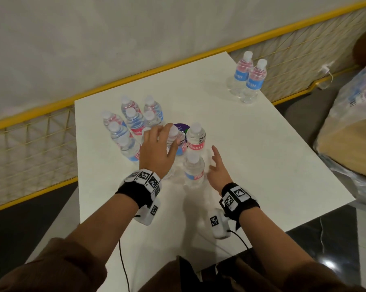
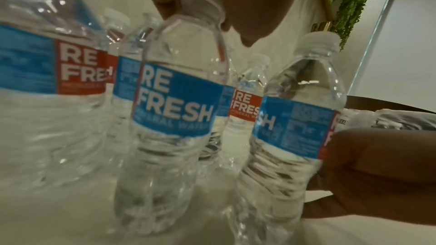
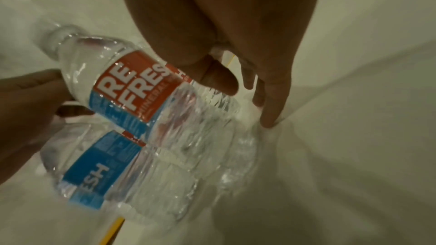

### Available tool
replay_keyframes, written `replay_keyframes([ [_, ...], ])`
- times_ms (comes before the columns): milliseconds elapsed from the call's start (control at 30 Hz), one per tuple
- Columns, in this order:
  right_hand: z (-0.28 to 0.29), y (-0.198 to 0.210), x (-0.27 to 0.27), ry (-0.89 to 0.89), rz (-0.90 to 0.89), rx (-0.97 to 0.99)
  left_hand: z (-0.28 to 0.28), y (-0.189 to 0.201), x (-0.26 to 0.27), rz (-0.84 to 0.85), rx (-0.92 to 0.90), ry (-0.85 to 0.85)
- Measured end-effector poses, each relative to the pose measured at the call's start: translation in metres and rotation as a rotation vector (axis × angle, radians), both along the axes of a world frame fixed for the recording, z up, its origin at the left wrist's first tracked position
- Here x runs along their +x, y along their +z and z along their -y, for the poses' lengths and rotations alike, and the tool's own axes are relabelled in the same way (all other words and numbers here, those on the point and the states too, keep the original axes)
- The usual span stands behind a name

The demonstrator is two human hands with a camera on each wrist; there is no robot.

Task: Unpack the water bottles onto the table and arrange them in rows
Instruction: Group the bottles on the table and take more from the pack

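Observation:
Several clear water bottles with blue and red labels stand clustered on the left of the white table (image 1: 262,154). My left hand (image 1: 170,135) reaches over the cluster. Its fingers and thumb (image 2: 205,10) pinch the neck of one upright bottle (image 1: 179,148) (image 2: 174,100). Just in front stands another bottle (image 1: 193,171) (image 2: 292,122) (image 3: 132,88). My right hand (image 1: 212,158) (image 3: 247,100) is beside it on the right with fingers straight. Its thumb touches the label and its index tip is down on the table. The right hand (image 2: 377,165) also shows against this bottle's label in the left wrist view.
Two more bottles (image 1: 246,79) stand together at the table's far right corner. A plastic-wrapped pack (image 1: 346,133) sits on a seat to the right. A yellow mesh rail (image 1: 51,106) runs behind the table. A purple round sticker (image 1: 182,127) lies among the bottles.

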State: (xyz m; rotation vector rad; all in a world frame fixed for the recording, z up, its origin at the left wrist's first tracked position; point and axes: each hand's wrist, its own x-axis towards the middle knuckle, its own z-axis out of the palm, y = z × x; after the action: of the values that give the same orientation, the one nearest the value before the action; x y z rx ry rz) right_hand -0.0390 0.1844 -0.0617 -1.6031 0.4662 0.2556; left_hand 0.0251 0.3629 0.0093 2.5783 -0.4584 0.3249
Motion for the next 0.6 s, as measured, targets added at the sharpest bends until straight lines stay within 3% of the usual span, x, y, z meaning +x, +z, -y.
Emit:
replay_keyframes([
  [67,0.006,-0.003,-0.003,0.091,-0.007,-0.07,-0.005,-0.005,-0.01,0.063,-0.123,0.057],
  [200,0.015,-0.004,0.011,0.256,-0.06,-0.117,-0.022,-0.032,-0.041,-0.034,-0.355,0.222],
  [333,0.002,0.004,0.028,0.344,0.003,-0.188,-0.03,-0.045,-0.043,-0.246,-0.337,0.367],
  [600,-0.033,0.015,0.033,0.253,0.043,-0.098,-0.036,-0.042,-0.034,-0.26,-0.289,0.343],
])
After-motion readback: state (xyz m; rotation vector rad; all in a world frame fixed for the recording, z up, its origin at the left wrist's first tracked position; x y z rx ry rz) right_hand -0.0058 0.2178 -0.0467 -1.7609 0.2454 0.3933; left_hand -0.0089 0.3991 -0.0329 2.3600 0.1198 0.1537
